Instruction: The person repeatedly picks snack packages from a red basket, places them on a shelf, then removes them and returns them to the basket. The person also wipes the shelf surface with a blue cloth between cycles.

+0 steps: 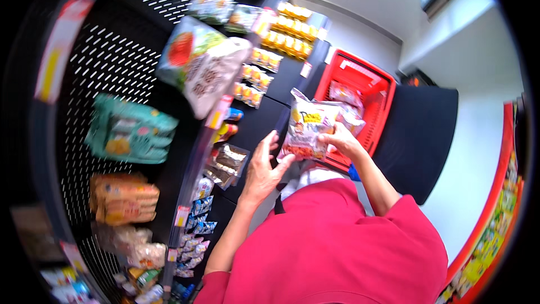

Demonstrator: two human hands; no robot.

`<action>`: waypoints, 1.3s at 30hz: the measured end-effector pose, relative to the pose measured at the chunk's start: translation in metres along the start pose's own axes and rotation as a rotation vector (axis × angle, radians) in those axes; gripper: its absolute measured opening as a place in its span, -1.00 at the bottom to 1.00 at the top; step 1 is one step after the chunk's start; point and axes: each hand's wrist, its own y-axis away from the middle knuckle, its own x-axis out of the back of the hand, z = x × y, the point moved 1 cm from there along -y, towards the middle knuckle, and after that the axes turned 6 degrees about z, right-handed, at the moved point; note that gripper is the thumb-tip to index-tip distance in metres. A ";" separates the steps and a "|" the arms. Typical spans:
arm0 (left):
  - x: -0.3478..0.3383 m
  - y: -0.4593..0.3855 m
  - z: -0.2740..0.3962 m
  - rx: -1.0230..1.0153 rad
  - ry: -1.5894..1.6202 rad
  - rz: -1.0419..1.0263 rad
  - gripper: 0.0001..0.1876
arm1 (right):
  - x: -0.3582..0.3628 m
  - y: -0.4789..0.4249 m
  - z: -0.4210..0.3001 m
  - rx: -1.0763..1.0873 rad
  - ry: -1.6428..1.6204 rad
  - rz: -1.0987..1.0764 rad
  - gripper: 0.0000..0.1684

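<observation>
My right hand [344, 139] grips the right side of a pink and white snack bag [308, 128], thumb on its front. My left hand [263, 171] is beside the bag's lower left corner, fingers apart; its thumb is close to the corner, and whether it touches cannot be told. Beyond the bag stands a red plastic shopping basket [382, 76] with several pink packets [346, 95] in it. To the left, on black shelving, lie clear packs with dark contents [228, 162] and rows of small orange and white packets [255, 78].
The perforated shelf holds a large white and green bag [202, 63], teal packs [133, 131] and orange packs [126, 198]. Gold packets [291, 29] line the far shelf end. A black rounded surface [417, 139] is right of the basket. A red-edged display [485, 236] stands at far right.
</observation>
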 end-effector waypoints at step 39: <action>0.477 0.129 0.166 -0.363 -0.335 1.170 -0.66 | -0.585 0.052 -0.387 1.189 0.878 -0.680 -0.36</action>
